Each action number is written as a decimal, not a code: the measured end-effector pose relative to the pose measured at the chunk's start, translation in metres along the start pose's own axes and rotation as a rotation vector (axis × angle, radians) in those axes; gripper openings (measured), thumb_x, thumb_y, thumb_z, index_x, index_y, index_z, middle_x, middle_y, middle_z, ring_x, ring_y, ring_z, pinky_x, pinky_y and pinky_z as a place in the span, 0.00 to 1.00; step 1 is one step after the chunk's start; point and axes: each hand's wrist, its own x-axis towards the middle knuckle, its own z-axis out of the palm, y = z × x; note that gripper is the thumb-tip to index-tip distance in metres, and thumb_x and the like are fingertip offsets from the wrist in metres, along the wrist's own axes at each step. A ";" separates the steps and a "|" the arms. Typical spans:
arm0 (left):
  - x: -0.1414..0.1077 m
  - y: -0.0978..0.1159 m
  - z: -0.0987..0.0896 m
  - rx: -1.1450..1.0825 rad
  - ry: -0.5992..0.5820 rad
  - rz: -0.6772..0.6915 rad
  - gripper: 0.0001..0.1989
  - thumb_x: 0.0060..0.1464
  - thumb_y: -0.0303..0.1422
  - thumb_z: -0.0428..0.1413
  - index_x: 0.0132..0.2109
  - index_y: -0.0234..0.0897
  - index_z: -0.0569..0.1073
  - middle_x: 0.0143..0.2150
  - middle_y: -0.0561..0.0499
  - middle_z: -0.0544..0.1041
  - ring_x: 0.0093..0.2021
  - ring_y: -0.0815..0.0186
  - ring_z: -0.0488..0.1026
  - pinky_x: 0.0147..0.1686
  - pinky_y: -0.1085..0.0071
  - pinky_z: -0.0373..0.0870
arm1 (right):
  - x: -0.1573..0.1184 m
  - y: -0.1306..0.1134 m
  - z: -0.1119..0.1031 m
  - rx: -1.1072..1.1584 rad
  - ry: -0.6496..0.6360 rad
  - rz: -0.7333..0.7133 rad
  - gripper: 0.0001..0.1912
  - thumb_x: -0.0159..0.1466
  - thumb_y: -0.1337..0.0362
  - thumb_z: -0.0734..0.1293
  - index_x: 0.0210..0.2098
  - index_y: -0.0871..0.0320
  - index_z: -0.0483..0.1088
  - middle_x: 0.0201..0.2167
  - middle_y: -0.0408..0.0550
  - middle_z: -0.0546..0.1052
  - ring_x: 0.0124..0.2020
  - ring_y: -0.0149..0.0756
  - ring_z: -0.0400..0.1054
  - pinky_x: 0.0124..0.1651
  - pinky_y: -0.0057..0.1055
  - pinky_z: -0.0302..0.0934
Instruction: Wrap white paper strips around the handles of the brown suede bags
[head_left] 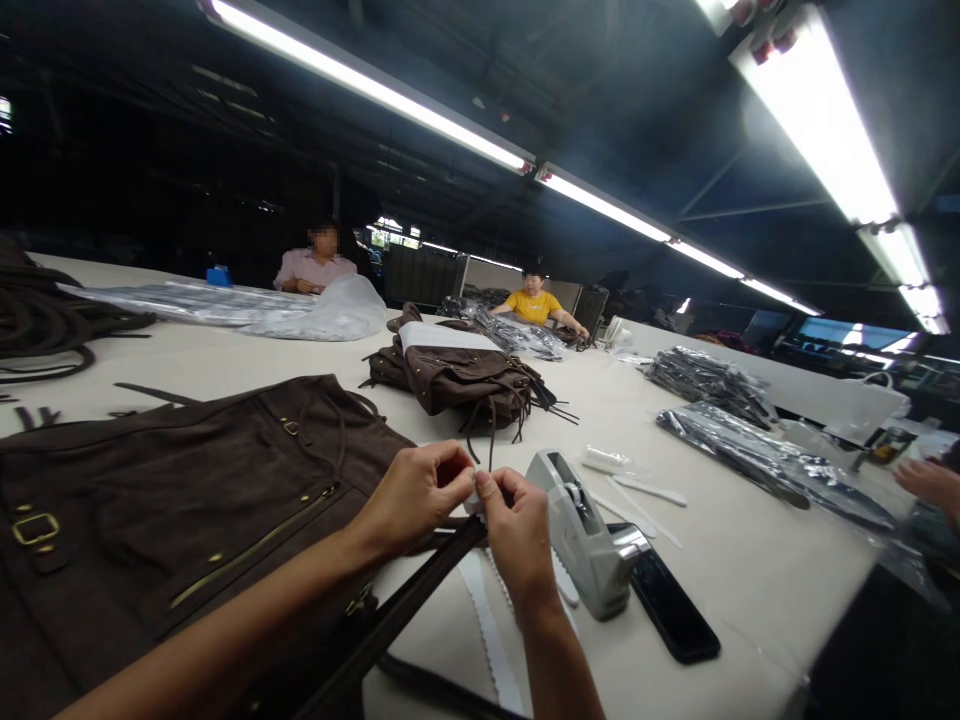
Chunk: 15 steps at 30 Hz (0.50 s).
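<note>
Partway, I'd judge: small thin whitish piece (473,506) sits at the long dark brown strap (439,556), finishing left to do. Strap runs beside the dark brown bag with brass-coloured buckles (247,500), lying flat on the pale table (757,590). My left hand (412,497) and right hand (523,530): both pinched closed, thumb to forefinger, on the piece, tips nearly meeting. Grey plastic tape dispenser (600,565) just beside.

Matt, leathery bag (165,510) with shiny metal buckle (34,529).
</note>
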 end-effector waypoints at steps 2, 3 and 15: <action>0.000 0.000 0.002 -0.091 -0.049 0.002 0.13 0.56 0.39 0.53 0.30 0.34 0.72 0.23 0.56 0.68 0.24 0.72 0.63 0.25 0.77 0.59 | 0.003 0.000 -0.003 0.109 -0.024 0.030 0.19 0.63 0.51 0.63 0.24 0.60 0.68 0.21 0.42 0.67 0.25 0.31 0.57 0.28 0.26 0.54; 0.000 0.000 0.002 -0.128 -0.063 0.003 0.14 0.57 0.40 0.53 0.30 0.33 0.72 0.23 0.56 0.69 0.24 0.72 0.63 0.25 0.77 0.60 | 0.003 0.000 -0.004 0.148 -0.031 0.039 0.19 0.63 0.51 0.64 0.25 0.60 0.68 0.22 0.42 0.68 0.26 0.31 0.58 0.29 0.26 0.54; -0.041 0.029 0.015 0.516 0.009 0.989 0.13 0.62 0.24 0.46 0.30 0.34 0.69 0.25 0.52 0.68 0.25 0.69 0.61 0.25 0.70 0.55 | -0.062 0.002 -0.032 0.263 0.075 0.080 0.20 0.63 0.50 0.65 0.25 0.60 0.66 0.22 0.42 0.64 0.26 0.30 0.55 0.29 0.25 0.56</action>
